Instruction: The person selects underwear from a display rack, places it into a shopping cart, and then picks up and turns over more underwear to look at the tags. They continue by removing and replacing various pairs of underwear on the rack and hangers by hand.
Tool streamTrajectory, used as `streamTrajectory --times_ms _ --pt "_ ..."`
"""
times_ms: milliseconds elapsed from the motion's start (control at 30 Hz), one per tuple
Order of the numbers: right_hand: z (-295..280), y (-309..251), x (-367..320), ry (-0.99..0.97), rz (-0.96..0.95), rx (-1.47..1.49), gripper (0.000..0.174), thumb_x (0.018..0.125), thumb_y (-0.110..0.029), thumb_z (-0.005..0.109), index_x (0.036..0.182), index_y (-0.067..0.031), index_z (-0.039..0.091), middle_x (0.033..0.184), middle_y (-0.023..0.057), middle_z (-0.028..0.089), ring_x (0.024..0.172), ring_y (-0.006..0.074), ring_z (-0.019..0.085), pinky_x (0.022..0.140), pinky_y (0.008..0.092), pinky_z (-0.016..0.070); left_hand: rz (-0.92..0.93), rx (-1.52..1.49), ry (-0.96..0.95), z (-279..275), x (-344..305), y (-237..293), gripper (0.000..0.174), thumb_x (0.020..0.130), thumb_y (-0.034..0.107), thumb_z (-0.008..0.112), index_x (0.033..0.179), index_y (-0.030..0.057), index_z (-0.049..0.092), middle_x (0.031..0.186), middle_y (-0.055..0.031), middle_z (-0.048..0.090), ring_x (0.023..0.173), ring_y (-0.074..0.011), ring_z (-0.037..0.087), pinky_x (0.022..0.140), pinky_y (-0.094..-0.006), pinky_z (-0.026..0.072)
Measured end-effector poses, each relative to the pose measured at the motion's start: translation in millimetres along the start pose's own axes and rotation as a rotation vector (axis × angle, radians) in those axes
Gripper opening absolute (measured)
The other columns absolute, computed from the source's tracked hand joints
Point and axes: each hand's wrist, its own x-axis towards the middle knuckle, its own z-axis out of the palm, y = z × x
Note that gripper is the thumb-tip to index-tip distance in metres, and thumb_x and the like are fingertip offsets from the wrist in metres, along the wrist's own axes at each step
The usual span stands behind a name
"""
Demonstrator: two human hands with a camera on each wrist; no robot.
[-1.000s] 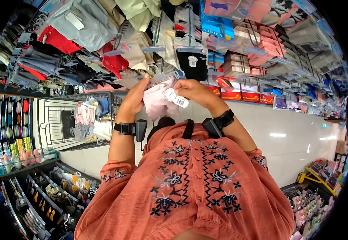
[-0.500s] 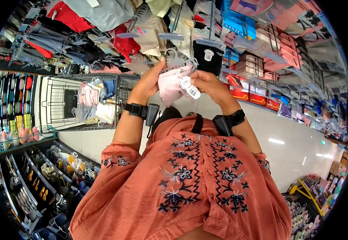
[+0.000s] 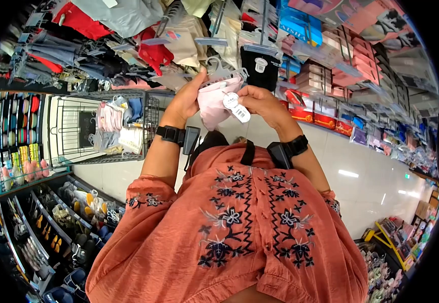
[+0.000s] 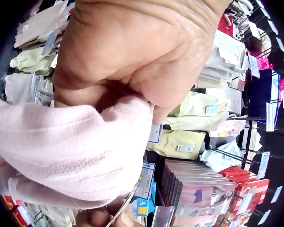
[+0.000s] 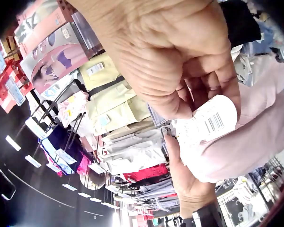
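A pale pink pair of underwear [image 3: 212,102] hangs from a clear plastic hanger [image 3: 218,68] in front of the person's chest. My left hand [image 3: 187,100] grips it at its left side; in the left wrist view the pink cloth [image 4: 75,151] is bunched against the curled fingers. With my right hand [image 3: 264,105] I pinch the white price tag [image 3: 237,107] between thumb and fingers. In the right wrist view the tag [image 5: 212,119] shows a barcode and lies over the pink cloth, with the left thumb behind it.
Racks of hanging garments [image 3: 189,40] stand close ahead, with pink boxes [image 3: 325,76] to the right. A wire shopping cart [image 3: 70,129] holding hangered clothes [image 3: 123,121] stands at the left. Shoe racks [image 3: 53,222] are at the lower left, and tiled floor [image 3: 325,166] shows at the right.
The head view has shifted, so hands and underwear appear further right than a second ago. The hanger's hook shows more clearly now. Both hands keep their hold on the underwear and tag.
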Motion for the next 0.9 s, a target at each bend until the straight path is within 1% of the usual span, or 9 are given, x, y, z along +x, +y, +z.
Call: streamTrajectory --times_ms 133,233,333,533,733,800,833,900 --pt "-4 4 2 -0.026 0.016 0.016 0.015 0.091 -0.018 0.063 0.101 -0.0054 0.063 0.087 -0.0022 0.063 0.073 0.0048 0.058 0.066 0.0203 0.0464 -0.008 -0.022 0.009 -3 6 -4 0.058 0.099 0.046 0.051 0.127 -0.0046 0.047 0.12 -0.0159 0.059 0.106 -0.0239 0.063 0.089 -0.0357 0.0538" --pt "-5 5 2 -0.025 0.025 0.003 0.015 0.091 -0.018 0.064 0.099 -0.0059 0.063 0.087 -0.0024 0.063 0.073 0.0048 0.057 0.066 0.0206 0.0465 -0.017 0.002 -0.043 -1 7 -3 0.061 0.098 0.047 0.051 0.13 -0.0052 0.045 0.12 -0.016 0.059 0.106 -0.024 0.062 0.091 -0.0359 0.0531" --pt "-3 6 1 -0.009 0.024 0.003 0.014 0.091 -0.018 0.064 0.099 -0.0062 0.064 0.087 -0.0024 0.063 0.073 0.005 0.058 0.066 0.0209 0.0471 -0.033 0.006 -0.038 -4 11 -5 0.063 0.098 0.049 0.051 0.13 -0.0053 0.045 0.121 -0.0161 0.059 0.107 -0.0243 0.062 0.092 -0.0358 0.0524" --pt "-2 4 -5 0.0 0.031 0.037 0.016 0.091 -0.019 0.065 0.1 -0.0057 0.063 0.088 -0.0008 0.065 0.074 0.0067 0.06 0.067 0.0226 0.0496 -0.082 -0.005 -0.115 -8 22 -8 0.066 0.098 0.051 0.05 0.131 -0.0063 0.044 0.125 -0.018 0.058 0.11 -0.0243 0.062 0.093 -0.0359 0.0517" --pt "-3 8 -4 0.001 0.059 0.073 0.018 0.091 -0.019 0.064 0.101 -0.0043 0.063 0.09 0.0017 0.066 0.076 0.0097 0.063 0.069 0.0252 0.0525 -0.11 -0.007 -0.13 -5 26 -9 0.067 0.099 0.051 0.048 0.132 -0.0073 0.044 0.125 -0.0185 0.058 0.111 -0.0251 0.061 0.094 -0.0368 0.0511" --pt "-9 11 -1 0.007 0.072 0.077 0.019 0.092 -0.02 0.064 0.103 -0.0043 0.063 0.091 0.0028 0.066 0.077 0.0106 0.063 0.07 0.0258 0.0531 -0.093 0.019 -0.065 6 20 -5 0.067 0.099 0.051 0.047 0.131 -0.0074 0.046 0.125 -0.0186 0.059 0.112 -0.0255 0.061 0.095 -0.0373 0.0503" --pt "-14 11 -1 0.05 0.053 0.051 0.02 0.092 -0.02 0.064 0.103 -0.0043 0.063 0.091 0.0033 0.066 0.077 0.0112 0.063 0.07 0.026 0.0533 -0.086 0.03 -0.034 11 18 -4 0.067 0.099 0.051 0.046 0.13 -0.0074 0.048 0.124 -0.0187 0.06 0.112 -0.0257 0.061 0.096 -0.0376 0.05" --pt "-25 13 -1 0.132 0.02 0.003 0.021 0.092 -0.022 0.064 0.103 -0.0042 0.062 0.091 0.0044 0.065 0.077 0.0125 0.064 0.07 0.0262 0.0537 -0.08 0.003 -0.073 8 19 -5 0.066 0.099 0.052 0.045 0.129 -0.0072 0.05 0.124 -0.0183 0.06 0.112 -0.0258 0.061 0.097 -0.0379 0.0492"
